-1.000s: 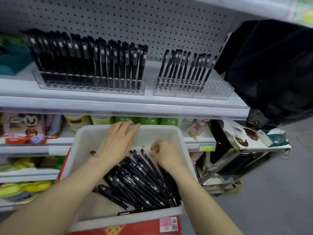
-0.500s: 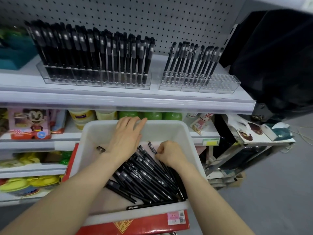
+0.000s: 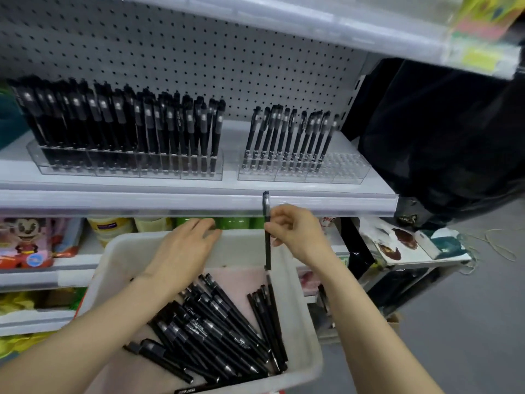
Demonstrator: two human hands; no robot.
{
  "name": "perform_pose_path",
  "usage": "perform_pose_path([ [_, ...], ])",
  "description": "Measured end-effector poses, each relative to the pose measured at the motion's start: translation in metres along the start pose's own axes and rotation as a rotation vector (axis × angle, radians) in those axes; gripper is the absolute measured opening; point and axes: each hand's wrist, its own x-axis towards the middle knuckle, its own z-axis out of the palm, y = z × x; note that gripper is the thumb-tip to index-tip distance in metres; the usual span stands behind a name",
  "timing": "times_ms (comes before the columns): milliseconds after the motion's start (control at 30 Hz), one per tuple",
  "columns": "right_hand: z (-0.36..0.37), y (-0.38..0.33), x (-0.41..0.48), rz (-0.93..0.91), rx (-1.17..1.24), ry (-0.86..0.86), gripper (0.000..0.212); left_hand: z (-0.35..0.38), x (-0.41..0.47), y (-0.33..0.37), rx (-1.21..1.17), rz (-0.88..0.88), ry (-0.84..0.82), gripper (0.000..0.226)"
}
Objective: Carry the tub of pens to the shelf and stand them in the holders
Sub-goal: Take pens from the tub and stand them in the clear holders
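A white plastic tub [image 3: 301, 322] sits below the shelf with several black pens [image 3: 216, 331] lying loose in it. My right hand [image 3: 295, 231] pinches one black pen [image 3: 266, 223] upright above the tub's far right corner, in front of the shelf edge. My left hand [image 3: 181, 251] lies flat with straight fingers over the tub's far rim, holding nothing. On the shelf [image 3: 199, 199] stand two clear holders: the left holder [image 3: 127, 163] is packed with black pens, the right holder [image 3: 304, 169] has pens in its left part and bare slots at its right end.
A perforated back panel rises behind the holders. An upper shelf [image 3: 312, 21] overhangs at the top. Lower shelves at left carry packaged goods and green bottles [image 3: 235, 223]. A black cloth-covered bulk [image 3: 440, 132] stands right of the shelf, and grey floor [image 3: 468, 322] lies below it.
My right hand has come up out of the tub with one pen, now held upright by the shelf edge. My left hand stayed on the tub's far rim. The view shifted slightly.
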Motion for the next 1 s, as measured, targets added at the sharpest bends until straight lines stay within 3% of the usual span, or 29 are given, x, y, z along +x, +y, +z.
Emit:
perform_pose_path([
  [133,-0.045,-0.011,0.020,-0.072,0.010,0.116,0.014,-0.030,0.039,0.024,-0.073,0.044,0.113,0.051],
  [267,-0.086,-0.017,0.039,-0.130,0.036,0.237,0.007,-0.049,0.093,0.048,-0.080,0.095,0.216,0.059],
  [633,-0.165,-0.023,0.099,-0.253,-0.003,0.638,0.009,-0.034,0.175,0.079,-0.036,0.079,0.233,0.054],
  [867,-0.159,-0.014,0.133,-0.275,-0.042,0.546,0.004,-0.019,0.179,0.079,-0.015,0.068,0.284,0.069],
  [1000,-0.147,0.003,0.142,-0.237,-0.110,0.489,0.013,-0.017,0.179,0.079,-0.010,0.064,0.282,0.069],
])
